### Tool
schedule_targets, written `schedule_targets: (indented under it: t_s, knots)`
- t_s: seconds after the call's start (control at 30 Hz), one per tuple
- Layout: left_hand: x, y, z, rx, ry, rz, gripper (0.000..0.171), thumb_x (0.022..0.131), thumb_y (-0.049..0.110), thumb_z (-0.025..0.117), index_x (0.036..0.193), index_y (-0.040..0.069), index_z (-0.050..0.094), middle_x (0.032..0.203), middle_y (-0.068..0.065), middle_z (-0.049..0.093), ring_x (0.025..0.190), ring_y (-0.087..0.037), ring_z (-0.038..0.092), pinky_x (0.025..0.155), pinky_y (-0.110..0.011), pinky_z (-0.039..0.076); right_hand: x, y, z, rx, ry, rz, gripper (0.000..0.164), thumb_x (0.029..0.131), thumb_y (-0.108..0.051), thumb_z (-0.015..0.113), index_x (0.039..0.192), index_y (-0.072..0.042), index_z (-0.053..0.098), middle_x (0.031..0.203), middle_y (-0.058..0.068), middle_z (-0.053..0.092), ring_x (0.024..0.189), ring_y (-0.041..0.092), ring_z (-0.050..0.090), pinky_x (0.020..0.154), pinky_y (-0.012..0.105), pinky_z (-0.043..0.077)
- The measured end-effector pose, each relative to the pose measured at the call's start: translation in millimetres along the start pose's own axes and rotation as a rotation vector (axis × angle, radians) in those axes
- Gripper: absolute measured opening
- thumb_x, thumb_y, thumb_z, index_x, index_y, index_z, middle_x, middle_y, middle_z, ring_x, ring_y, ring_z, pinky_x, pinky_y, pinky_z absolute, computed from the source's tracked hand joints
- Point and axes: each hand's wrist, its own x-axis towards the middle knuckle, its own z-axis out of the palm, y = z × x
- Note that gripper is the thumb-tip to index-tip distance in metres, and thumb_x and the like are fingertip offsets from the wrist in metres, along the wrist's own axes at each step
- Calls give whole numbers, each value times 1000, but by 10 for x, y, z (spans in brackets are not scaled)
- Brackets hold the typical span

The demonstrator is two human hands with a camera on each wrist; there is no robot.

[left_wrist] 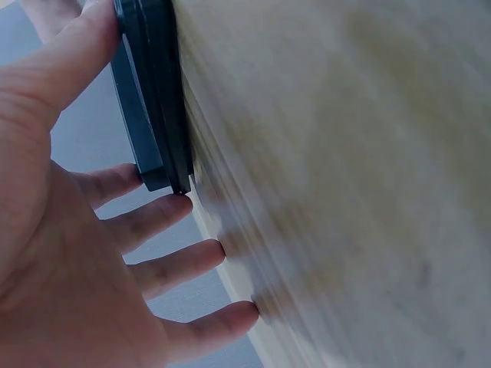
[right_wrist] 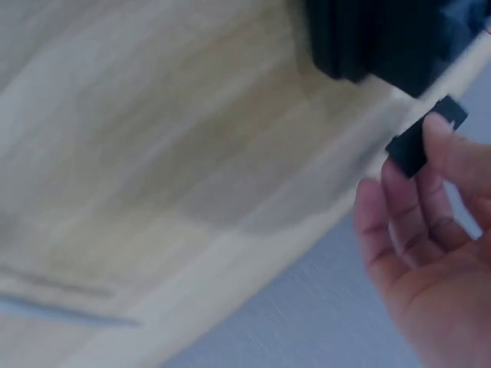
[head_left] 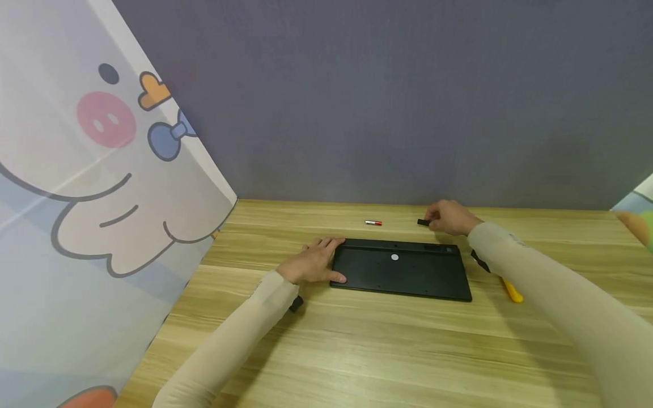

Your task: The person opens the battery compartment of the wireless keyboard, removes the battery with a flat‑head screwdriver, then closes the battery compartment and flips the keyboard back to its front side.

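A black keyboard (head_left: 403, 272) lies face down on the wooden table, a round white sticker on its back. My left hand (head_left: 317, 262) rests at its left end, thumb on the back and the other fingers spread along the edge, as the left wrist view also shows. Beyond its far right corner, my right hand (head_left: 451, 217) pinches a small black cover (right_wrist: 420, 138) between thumb and fingers. A recess (head_left: 432, 248) shows near the keyboard's far right corner. Behind the keyboard lies a small red and silver battery (head_left: 373, 222).
A yellow handle (head_left: 512, 290) shows partly under my right forearm. In the right wrist view a blurred thin pointed object (right_wrist: 69, 310) lies on the table. A grey partition (head_left: 388, 113) rises along the table's far edge, and a cartoon-printed panel (head_left: 102, 147) stands at left.
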Motion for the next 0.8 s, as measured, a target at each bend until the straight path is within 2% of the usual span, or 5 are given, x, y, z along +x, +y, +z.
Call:
schedule_targets:
  t_s: [0.27, 0.47, 0.63, 0.8]
  knots:
    - [10, 11, 0, 13, -1, -2, 98, 78, 59, 66, 151, 18, 15, 151, -8, 22, 136, -38, 22, 99, -64, 26, -166, -103, -103, 10, -28, -129, 13, 85, -1, 69, 97, -6, 68, 81, 2, 64, 71, 16, 57, 64, 37, 48]
    - [11, 29, -9, 6, -11, -15, 99, 78, 58, 67, 152, 18, 14, 152, -8, 21, 137, -39, 21, 99, -65, 25, -312, -142, -114, 9, -67, -191, 9, 87, -2, 67, 91, -10, 68, 82, 0, 64, 71, 14, 57, 63, 34, 47]
    - [13, 33, -12, 6, -16, -32, 99, 78, 57, 68, 152, 19, 14, 152, -7, 21, 137, -38, 20, 99, -64, 26, -351, -151, -89, 25, -122, -234, 11, 88, 1, 65, 91, -9, 69, 81, -1, 63, 70, 15, 57, 61, 32, 48]
    - [15, 53, -21, 9, -20, -31, 98, 78, 56, 68, 151, 19, 14, 151, -7, 21, 137, -38, 21, 99, -64, 26, -371, -149, -87, 32, -140, -251, 12, 87, 2, 65, 90, -9, 69, 79, -2, 63, 69, 14, 57, 58, 30, 48]
